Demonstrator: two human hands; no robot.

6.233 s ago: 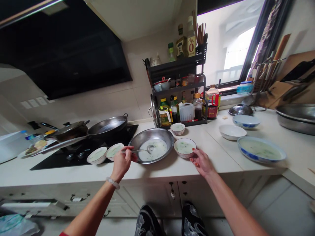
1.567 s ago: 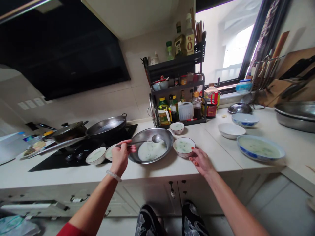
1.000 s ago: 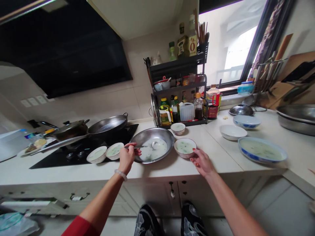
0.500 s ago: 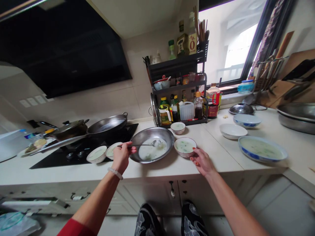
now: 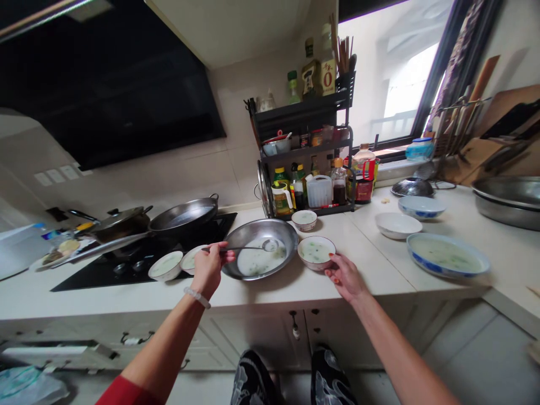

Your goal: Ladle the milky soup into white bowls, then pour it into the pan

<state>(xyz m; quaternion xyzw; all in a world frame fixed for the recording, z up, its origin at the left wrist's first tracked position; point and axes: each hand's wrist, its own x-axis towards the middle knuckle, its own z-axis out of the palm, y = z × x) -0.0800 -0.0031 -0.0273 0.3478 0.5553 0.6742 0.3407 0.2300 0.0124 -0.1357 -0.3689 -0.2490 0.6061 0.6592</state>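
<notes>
My left hand (image 5: pixel 211 267) is closed around the handle of a metal ladle (image 5: pixel 247 248). The ladle's cup rests over a wide steel basin (image 5: pixel 231 269) of whitish soup with green bits. To the basin's right stands a small bowl (image 5: pixel 317 265) filled with similar soup. My right hand (image 5: pixel 346 275) grips that bowl's right side, with fingertips at its rim. Behind it is a smaller filled bowl (image 5: pixel 304 225). Two more filled bowls, the outer bowl (image 5: pixel 165 274) and the inner bowl (image 5: pixel 188 269), stand left of the basin; my left hand partly hides the inner one.
A wok (image 5: pixel 183 216) and a lidded pot (image 5: pixel 120 224) sit on the black stove (image 5: pixel 90 277). A seasoning rack (image 5: pixel 306 151) with bottles stands against the wall. Rightward are a blue-rimmed soup dish (image 5: pixel 449 274), a white bowl (image 5: pixel 399 230), a blue-patterned bowl (image 5: pixel 422 212) and steel pans (image 5: pixel 506 211).
Both hands, the ladle and the bowls keep nearly the same places. Only the view has shifted slightly.
</notes>
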